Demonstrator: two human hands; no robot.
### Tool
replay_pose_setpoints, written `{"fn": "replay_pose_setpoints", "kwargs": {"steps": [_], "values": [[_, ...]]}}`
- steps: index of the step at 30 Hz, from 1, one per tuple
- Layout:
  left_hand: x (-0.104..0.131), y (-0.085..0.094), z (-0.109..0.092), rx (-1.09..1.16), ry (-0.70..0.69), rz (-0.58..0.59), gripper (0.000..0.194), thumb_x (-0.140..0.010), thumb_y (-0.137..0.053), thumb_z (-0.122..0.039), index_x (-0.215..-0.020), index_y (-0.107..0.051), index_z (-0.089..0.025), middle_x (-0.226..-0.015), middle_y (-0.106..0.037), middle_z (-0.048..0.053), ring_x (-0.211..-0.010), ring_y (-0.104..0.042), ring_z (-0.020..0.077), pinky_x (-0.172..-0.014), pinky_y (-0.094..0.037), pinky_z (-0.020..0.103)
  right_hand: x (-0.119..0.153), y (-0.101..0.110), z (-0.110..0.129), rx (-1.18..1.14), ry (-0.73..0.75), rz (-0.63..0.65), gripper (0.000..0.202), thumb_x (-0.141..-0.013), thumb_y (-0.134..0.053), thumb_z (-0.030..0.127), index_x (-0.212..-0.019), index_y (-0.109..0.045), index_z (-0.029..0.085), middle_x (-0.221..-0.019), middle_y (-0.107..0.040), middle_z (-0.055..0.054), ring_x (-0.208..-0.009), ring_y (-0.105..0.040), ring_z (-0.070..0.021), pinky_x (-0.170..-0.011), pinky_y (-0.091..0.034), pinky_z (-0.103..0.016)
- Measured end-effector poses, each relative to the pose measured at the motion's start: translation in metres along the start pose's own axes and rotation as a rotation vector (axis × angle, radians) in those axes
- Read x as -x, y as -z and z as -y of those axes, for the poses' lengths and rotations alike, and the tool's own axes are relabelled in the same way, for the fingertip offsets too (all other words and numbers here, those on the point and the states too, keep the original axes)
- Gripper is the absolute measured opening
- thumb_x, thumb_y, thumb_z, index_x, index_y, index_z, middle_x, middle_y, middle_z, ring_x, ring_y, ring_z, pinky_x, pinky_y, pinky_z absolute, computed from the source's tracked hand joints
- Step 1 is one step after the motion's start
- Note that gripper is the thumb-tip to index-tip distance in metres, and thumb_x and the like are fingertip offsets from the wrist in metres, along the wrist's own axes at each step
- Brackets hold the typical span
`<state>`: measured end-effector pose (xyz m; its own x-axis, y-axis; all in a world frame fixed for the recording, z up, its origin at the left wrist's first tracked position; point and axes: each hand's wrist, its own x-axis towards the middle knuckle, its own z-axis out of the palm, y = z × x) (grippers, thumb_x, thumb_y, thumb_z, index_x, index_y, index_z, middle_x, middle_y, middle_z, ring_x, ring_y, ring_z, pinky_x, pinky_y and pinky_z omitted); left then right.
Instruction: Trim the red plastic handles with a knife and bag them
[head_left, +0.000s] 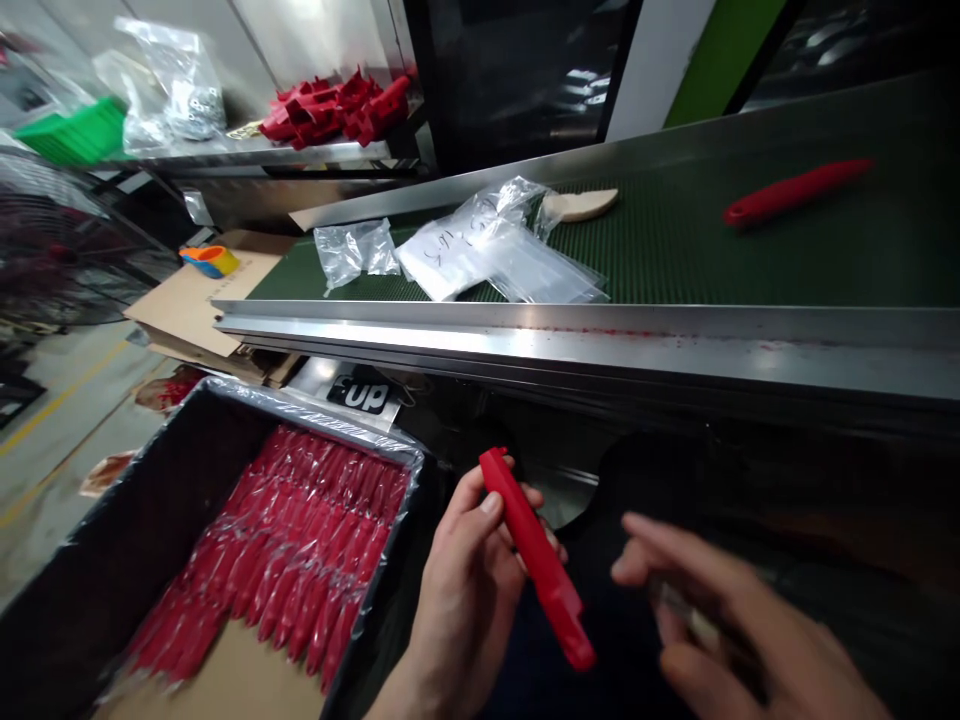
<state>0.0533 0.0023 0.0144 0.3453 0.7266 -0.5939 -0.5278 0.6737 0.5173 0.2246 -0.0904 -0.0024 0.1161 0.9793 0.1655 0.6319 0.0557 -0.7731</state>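
My left hand point(480, 560) is closed around a long red plastic handle point(534, 545), thumb on top near its upper end. The handle slants down to the right and has a stepped notch near its lower tip. To its right, my right hand point(720, 610) is blurred by motion, with fingers curled around a small metallic tool point(701, 630). Its kind is hard to make out, and it is apart from the handle. Another red handle point(799, 192) lies on the green conveyor belt point(675, 250) beyond my hands.
At lower left, a black-lined crate point(82, 570) holds rows of bagged red handles point(300, 540) on cardboard. Clear plastic bags point(480, 245) and a pale curved piece point(585, 204) lie on the belt. The belt's metal edge point(600, 340) crosses ahead. Red parts point(337, 105) sit on a shelf.
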Motion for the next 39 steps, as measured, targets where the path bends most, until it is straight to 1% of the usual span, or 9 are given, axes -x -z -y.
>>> {"fn": "replay_pose_setpoints", "kwargs": {"steps": [2, 5, 9, 13, 17, 24, 30, 35, 39], "values": [[0.005, -0.003, -0.002, -0.013, 0.034, 0.033, 0.018, -0.093, -0.048, -0.022, -0.110, -0.054, -0.019, -0.091, -0.064, 0.005, -0.068, -0.060, 0.0133, -0.064, -0.049, 0.027, -0.010, 0.009, -0.005, 0.066, 0.015, -0.006, 0.039, -0.096, -0.050, 0.034, -0.135, -0.052, 0.030, -0.101, -0.069, -0.001, -0.074, -0.069, -0.0122, -0.059, -0.056, -0.015], [0.011, -0.007, -0.003, -0.065, 0.062, 0.042, 0.019, -0.093, -0.047, -0.023, -0.109, -0.056, -0.017, -0.090, -0.063, 0.007, -0.064, -0.056, 0.0115, -0.058, -0.045, 0.023, -0.030, 0.018, -0.002, 0.082, 0.097, -0.041, 0.035, -0.096, -0.049, 0.024, -0.130, -0.057, 0.031, -0.106, -0.065, -0.001, -0.086, -0.066, -0.0112, -0.070, -0.055, -0.015], [0.017, -0.012, -0.002, -0.135, 0.062, 0.064, 0.022, -0.092, -0.045, -0.024, -0.110, -0.057, -0.017, -0.091, -0.062, 0.007, -0.061, -0.055, 0.0114, -0.056, -0.042, 0.023, -0.050, 0.023, 0.009, 0.129, 0.276, 0.090, 0.047, -0.092, -0.049, 0.007, -0.135, -0.053, 0.027, -0.117, -0.058, -0.002, -0.097, -0.059, -0.0085, -0.078, -0.049, -0.016], [0.022, -0.014, -0.003, -0.172, 0.073, 0.084, 0.024, -0.092, -0.045, -0.026, -0.109, -0.059, -0.018, -0.090, -0.061, 0.006, -0.060, -0.053, 0.0106, -0.055, -0.040, 0.022, -0.057, 0.024, 0.008, 0.229, 0.371, 0.122, 0.050, -0.091, -0.047, 0.004, -0.135, -0.053, 0.025, -0.124, -0.057, -0.005, -0.109, -0.055, -0.0156, -0.089, -0.047, -0.028], [0.025, -0.015, -0.005, -0.182, 0.067, 0.096, 0.026, -0.091, -0.047, -0.028, -0.111, -0.060, -0.018, -0.091, -0.061, 0.007, -0.061, -0.053, 0.0109, -0.054, -0.040, 0.021, -0.057, 0.023, 0.007, 0.258, 0.436, 0.121, 0.054, -0.087, -0.049, 0.002, -0.136, -0.052, 0.023, -0.121, -0.059, -0.007, -0.106, -0.056, -0.0207, -0.086, -0.046, -0.036], [0.026, -0.016, -0.005, -0.195, 0.044, 0.080, 0.026, -0.090, -0.048, -0.027, -0.109, -0.061, -0.016, -0.087, -0.061, 0.006, -0.060, -0.051, 0.0103, -0.054, -0.040, 0.019, -0.057, 0.024, 0.009, 0.261, 0.468, 0.132, 0.056, -0.084, -0.049, -0.002, -0.135, -0.052, 0.020, -0.124, -0.058, -0.007, -0.107, -0.054, -0.0222, -0.086, -0.044, -0.038], [0.027, -0.015, -0.005, -0.206, 0.059, 0.099, 0.026, -0.091, -0.046, -0.028, -0.109, -0.060, -0.016, -0.088, -0.061, 0.006, -0.060, -0.051, 0.0107, -0.055, -0.039, 0.020, -0.058, 0.026, 0.006, 0.314, 0.485, 0.174, 0.058, -0.084, -0.050, -0.001, -0.137, -0.050, 0.023, -0.124, -0.058, -0.004, -0.106, -0.052, -0.0193, -0.086, -0.043, -0.035], [0.027, -0.013, -0.003, -0.203, 0.053, 0.119, 0.025, -0.091, -0.045, -0.028, -0.107, -0.060, -0.017, -0.088, -0.061, 0.007, -0.057, -0.050, 0.0106, -0.052, -0.036, 0.022, -0.057, 0.026, 0.008, 0.307, 0.483, 0.144, 0.053, -0.084, -0.048, 0.000, -0.131, -0.054, 0.022, -0.120, -0.060, -0.004, -0.102, -0.054, -0.0188, -0.081, -0.044, -0.033], [0.027, -0.013, -0.002, -0.193, 0.049, 0.123, 0.025, -0.091, -0.044, -0.027, -0.107, -0.061, -0.017, -0.087, -0.061, 0.007, -0.056, -0.051, 0.0103, -0.052, -0.036, 0.021, -0.056, 0.026, 0.008, 0.310, 0.491, 0.152, 0.056, -0.083, -0.048, -0.003, -0.133, -0.052, 0.022, -0.121, -0.058, -0.004, -0.103, -0.052, -0.0185, -0.083, -0.043, -0.034]]}}
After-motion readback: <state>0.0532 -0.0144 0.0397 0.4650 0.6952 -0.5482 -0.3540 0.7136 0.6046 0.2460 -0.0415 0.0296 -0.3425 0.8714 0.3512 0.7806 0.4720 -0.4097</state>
